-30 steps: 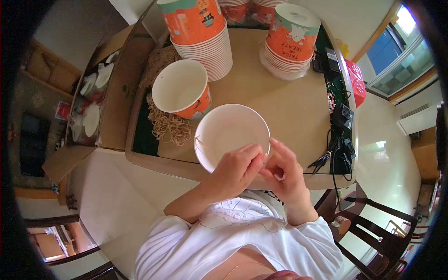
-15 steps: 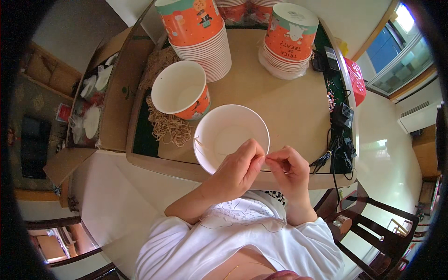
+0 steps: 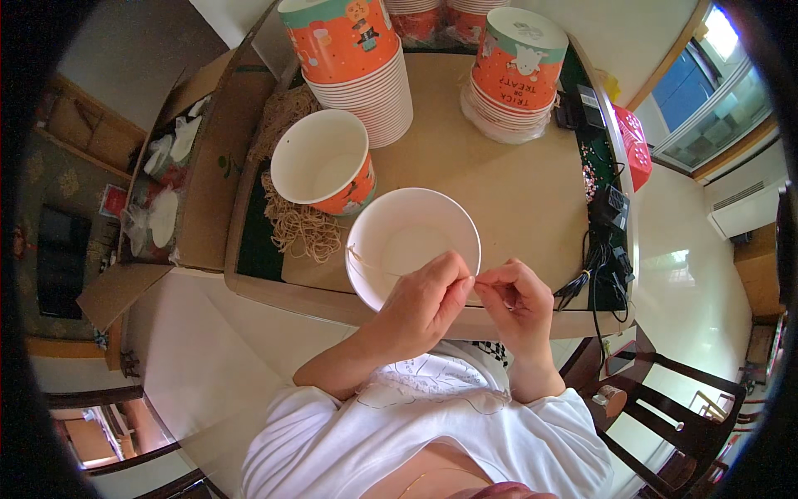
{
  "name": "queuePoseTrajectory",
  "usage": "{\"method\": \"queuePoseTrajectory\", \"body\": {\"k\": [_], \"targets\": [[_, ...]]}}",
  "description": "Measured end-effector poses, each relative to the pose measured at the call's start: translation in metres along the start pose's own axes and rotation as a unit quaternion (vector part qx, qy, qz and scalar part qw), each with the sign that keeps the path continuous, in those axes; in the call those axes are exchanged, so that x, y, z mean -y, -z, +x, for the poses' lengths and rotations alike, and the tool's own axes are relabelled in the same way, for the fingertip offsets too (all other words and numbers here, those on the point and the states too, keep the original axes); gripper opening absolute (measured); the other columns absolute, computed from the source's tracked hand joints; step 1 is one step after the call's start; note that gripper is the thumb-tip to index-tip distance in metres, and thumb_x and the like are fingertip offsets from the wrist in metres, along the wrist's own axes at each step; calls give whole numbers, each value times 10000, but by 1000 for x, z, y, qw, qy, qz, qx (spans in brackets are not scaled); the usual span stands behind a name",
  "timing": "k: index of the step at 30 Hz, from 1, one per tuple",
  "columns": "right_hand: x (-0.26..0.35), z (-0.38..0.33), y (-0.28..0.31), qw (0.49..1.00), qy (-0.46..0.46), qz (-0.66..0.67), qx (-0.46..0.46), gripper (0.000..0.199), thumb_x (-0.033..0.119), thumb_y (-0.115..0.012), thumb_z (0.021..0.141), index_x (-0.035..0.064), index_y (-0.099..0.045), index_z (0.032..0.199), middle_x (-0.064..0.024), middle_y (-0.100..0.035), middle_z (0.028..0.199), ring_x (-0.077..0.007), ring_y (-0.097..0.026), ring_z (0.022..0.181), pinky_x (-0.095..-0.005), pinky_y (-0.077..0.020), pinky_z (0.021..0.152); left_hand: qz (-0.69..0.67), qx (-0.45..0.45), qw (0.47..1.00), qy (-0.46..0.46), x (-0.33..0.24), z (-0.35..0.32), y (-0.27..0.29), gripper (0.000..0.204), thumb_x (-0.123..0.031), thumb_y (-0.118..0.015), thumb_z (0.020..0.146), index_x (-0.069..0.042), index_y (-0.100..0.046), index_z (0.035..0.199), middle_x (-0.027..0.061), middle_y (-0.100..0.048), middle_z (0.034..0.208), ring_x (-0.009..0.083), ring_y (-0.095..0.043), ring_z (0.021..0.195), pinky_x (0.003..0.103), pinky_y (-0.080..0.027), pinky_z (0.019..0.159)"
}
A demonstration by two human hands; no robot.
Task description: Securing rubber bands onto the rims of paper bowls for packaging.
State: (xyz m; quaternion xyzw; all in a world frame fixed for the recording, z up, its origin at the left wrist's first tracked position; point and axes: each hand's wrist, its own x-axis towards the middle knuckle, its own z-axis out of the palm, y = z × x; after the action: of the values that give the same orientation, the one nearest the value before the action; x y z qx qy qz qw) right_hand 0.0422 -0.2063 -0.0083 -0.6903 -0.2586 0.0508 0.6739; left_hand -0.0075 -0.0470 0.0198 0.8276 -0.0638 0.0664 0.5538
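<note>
At the near side, a white shirt point(image 3: 432, 437) fills the middle, and a dark wooden chair point(image 3: 702, 387) stands to the right. Just beyond the shirt, the left hand point(image 3: 422, 301) reaches over the near part of a white-lined paper bucket point(image 3: 416, 220), its thumb and index finger pressed together at the near right rim. The right hand point(image 3: 519, 303) is just beside it on the right, thumb and index fingertips closed in a pinch that meets the left fingertips or almost does; what is caught between them is too small to tell.

The bucket stands open at the near edge of the table, mouth up. On its left rim sits a small twine knot point(image 3: 352, 251), from which a thin strand point(image 3: 378, 268) runs inside toward the left hand.

Farther left, a tangle of brown twine point(image 3: 305, 233) lies near a second bucket point(image 3: 322, 162), orange outside and open upward. Black cables point(image 3: 586, 274) lie to the right on the table. Beyond, a tall bucket stack point(image 3: 366, 96) rises at the far left, and a shorter upside-down stack point(image 3: 522, 71) at the far right, plastic around its base.
</note>
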Motion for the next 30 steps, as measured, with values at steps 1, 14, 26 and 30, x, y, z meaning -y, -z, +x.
{"method": "queuePoseTrajectory", "body": {"k": [1, 14, 26, 30], "targets": [[0, 0, 0, 1000, 1, 1, 1, 101, -68, -659, 803, -6, -635, 879, -45, -575, 776, -74, -542, 657, -194, -432, 545, 2, 2, 1000, 1, 1, 0, 0, 81, -62, -493, 932, -23, -439, 884, 153, -515, 767, 348, -540, 673, 401, -425, 599], [-3, 0, -2, 999, -8, 37, -12, 92, -54, -680, 791, 1, -652, 861, -22, -577, 758, -51, -491, 611, -188, -379, 515, -24, -1, 1000, 18, 3, 0, -2, 112, -84, -489, 936, -20, -440, 859, 168, -502, 730, 364, -537, 645, 410, -418, 573], [-2, -3, 4, 999, -24, 30, -12, 124, -133, -635, 785, -41, -620, 867, -27, -568, 775, -47, -530, 685, -161, -392, 577, -21, 18, 1000, 10, 1, -1, -4, 68, -62, -486, 933, -31, -430, 955, 148, -524, 753, 342, -553, 654, 404, -428, 589], [-5, -3, 2, 998, -10, 36, -46, 110, -76, -695, 765, -1, -655, 834, -1, -550, 718, -20, -426, 564, -179, -298, 477, -10, 29, 999, 28, 2, 0, -4, 113, -70, -531, 913, -37, -431, 956, 135, -531, 780, 333, -560, 693, 406, -438, 613]]}}
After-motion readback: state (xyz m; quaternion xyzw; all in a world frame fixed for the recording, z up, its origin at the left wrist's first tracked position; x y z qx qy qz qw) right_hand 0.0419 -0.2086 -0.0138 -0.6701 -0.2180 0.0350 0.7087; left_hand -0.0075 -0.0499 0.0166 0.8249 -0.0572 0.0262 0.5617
